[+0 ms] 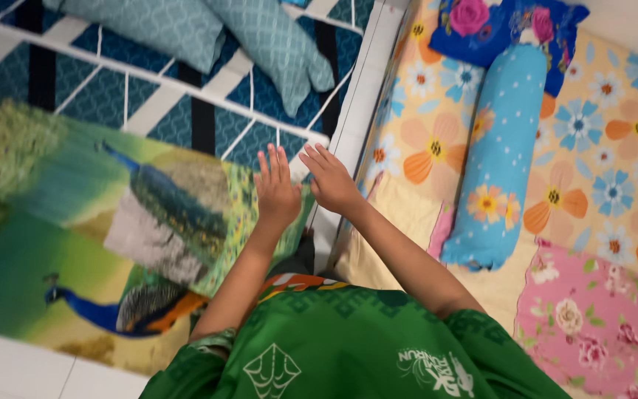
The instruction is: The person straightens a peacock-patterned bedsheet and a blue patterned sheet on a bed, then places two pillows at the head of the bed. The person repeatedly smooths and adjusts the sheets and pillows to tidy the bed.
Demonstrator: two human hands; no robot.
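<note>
**Both hands empty, raised over the bed edge**

Left hand (276,191) and right hand (331,179) sit side by side at centre frame, backs to the camera, fingers straight and only slightly spread, gripping nothing. They hover roughly above the white bed frame rail (356,111), which runs from top centre down toward the middle. Contact with anything below: can't tell from this angle. Both forearms rise from the bottom of the frame, out of a green patterned shirt (348,355).

Placement reads as a reach held mid-air at the boundary between two surfaces; that's a judgement. The left hand sits over the corner of the peacock mat (112,244); the right is over the rail, next to the floral sheet (422,140).

Nearest thing, the mat: lower left of frame, flat on the floor, printed with blue-necked peacocks on green and yellow, edge slightly blurred.

Around it:
- blue polka-dot bolster (500,155), right of centre, lying lengthwise on the floral sheet
- pink rose-print cloth (599,325), lower right
- two teal pillows (208,29), top, on a dark teal patterned mattress behind the white frame bars
</note>
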